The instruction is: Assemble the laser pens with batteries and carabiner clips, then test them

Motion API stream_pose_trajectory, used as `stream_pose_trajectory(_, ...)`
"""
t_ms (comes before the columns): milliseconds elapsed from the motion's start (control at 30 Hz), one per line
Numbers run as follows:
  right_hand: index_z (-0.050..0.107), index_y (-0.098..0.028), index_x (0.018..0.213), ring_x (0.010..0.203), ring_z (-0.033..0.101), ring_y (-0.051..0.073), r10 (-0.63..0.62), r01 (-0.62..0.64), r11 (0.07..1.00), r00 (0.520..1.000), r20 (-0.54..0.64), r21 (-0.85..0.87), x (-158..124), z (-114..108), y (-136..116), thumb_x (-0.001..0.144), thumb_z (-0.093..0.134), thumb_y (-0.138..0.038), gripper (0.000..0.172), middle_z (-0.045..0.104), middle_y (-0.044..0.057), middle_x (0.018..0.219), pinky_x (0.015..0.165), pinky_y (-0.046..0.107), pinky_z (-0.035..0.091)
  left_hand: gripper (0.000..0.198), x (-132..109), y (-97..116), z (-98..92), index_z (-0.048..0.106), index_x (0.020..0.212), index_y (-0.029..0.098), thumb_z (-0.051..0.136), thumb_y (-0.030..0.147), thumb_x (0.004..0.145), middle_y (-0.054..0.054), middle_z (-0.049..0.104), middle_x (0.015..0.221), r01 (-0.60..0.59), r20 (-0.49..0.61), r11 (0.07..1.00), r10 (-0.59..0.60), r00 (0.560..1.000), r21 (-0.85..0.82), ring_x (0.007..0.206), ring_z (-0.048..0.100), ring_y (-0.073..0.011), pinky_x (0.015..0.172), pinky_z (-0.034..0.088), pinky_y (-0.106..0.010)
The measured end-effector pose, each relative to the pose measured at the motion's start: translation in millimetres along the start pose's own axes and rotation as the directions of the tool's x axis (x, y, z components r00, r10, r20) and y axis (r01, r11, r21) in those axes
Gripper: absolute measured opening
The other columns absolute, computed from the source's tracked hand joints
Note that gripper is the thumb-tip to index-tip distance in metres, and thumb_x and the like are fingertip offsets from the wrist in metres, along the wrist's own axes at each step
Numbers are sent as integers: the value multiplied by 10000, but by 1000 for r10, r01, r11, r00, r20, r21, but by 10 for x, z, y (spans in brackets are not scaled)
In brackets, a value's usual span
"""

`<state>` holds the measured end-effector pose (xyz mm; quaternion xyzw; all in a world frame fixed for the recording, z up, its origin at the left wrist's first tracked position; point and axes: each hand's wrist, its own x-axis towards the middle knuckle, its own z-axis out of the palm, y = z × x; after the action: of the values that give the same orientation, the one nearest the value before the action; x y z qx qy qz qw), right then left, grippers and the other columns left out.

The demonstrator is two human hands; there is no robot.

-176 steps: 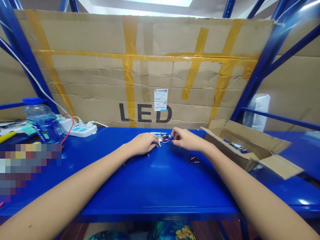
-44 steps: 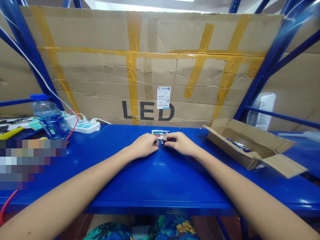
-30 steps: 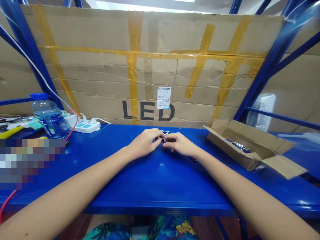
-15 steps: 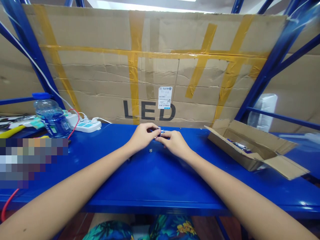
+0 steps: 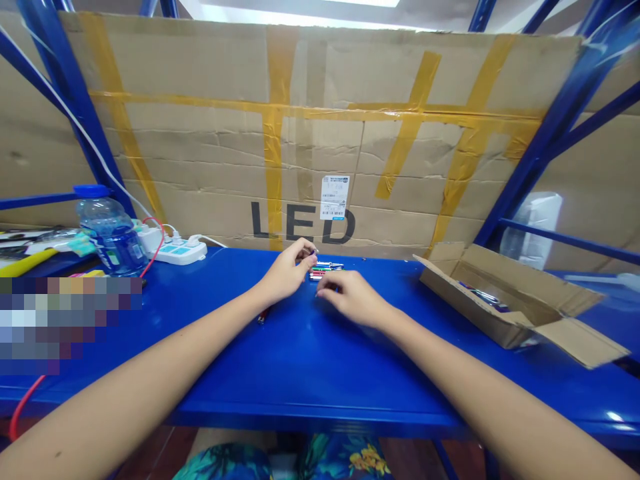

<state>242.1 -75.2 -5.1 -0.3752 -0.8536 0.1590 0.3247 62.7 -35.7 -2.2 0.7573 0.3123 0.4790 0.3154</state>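
Note:
My left hand [image 5: 287, 272] is closed in a pinch. A small dark piece with a shiny end shows at its fingertips, too small to name. Just beyond the fingers lies a row of slim pen-like pieces [image 5: 327, 267] in silver, blue, green and red. My right hand [image 5: 353, 297] hovers low over the table in front of that row, thumb and fingers curled together; what they hold, if anything, is mostly hidden. Under my left wrist, a dark red piece with a silver end [image 5: 263, 316] lies partly covered on the blue table [image 5: 320, 373].
An open cardboard box [image 5: 480, 320] with shiny pen-like items stands at right. At left are a blue-capped bottle [image 5: 107, 230], a white power strip [image 5: 180, 251] and a red cable [image 5: 23, 407]. A large cardboard panel [image 5: 210, 167] closes off the back between blue posts.
My hands have come apart, the right drawing back toward me. The coloured row behind them now shows. The small metallic piece that lay on the table before them is no longer visible there.

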Motion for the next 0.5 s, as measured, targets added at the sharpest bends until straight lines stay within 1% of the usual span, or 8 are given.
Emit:
stream_pose_trajectory(33,670,-164,796,726,603,161,35,-28,996,996,-86,89,-16,-67,18,842,579,-175,102,699,38,795,693,292,440,68,-14,8,1,513,940,186,517,232,890,-12,579,835,-25,20,998,24,1000,53,737,579,-139,669,486,-288)
stream_pose_trajectory(100,665,-161,812,680,585,155,119,-63,967,968,-222,246,-36,-176,48,836,602,-260,120,682,33,754,655,294,448,74,-45,32,12,518,935,191,542,237,882,-6,599,841,-60,73,987,49,996,151,764,579,-142,717,466,-293)
stream_pose_trajectory(167,668,-156,804,643,564,145,169,-67,939,943,-286,336,-39,-229,63,809,632,-300,148,675,33,735,620,290,443,96,-76,57,37,517,949,200,553,260,883,6,603,816,-72,131,972,44,990,222,738,570,-142,688,440,-284)
stream_pose_trajectory(233,673,-154,795,613,547,135,187,-63,919,939,-289,390,-34,-231,63,789,648,-311,160,673,36,729,590,284,435,103,-103,77,67,506,959,204,542,278,897,10,608,806,-85,172,966,43,984,243,727,571,-143,663,423,-276)
stream_pose_trajectory(300,679,-151,794,579,531,126,200,-67,903,940,-277,425,-29,-210,58,781,653,-320,171,671,36,715,560,279,423,90,-122,91,92,493,964,203,516,275,914,1,620,835,-109,193,966,64,979,234,758,583,-149,671,423,-277)
stream_pose_trajectory(400,680,-146,789,521,503,114,231,-92,887,937,-263,452,-27,-189,56,769,662,-343,198,658,31,675,514,275,401,70,-143,111,109,485,954,201,502,260,921,-13,623,869,-152,205,947,95,974,284,780,581,-156,679,421,-284)
stream_pose_trajectory(500,668,-144,773,491,493,112,260,-135,874,941,-215,466,-28,-195,63,758,669,-373,229,646,28,643,491,274,391,71,-162,134,114,477,932,201,509,264,922,-18,620,863,-171,209,923,102,972,346,763,576,-163,668,420,-291)
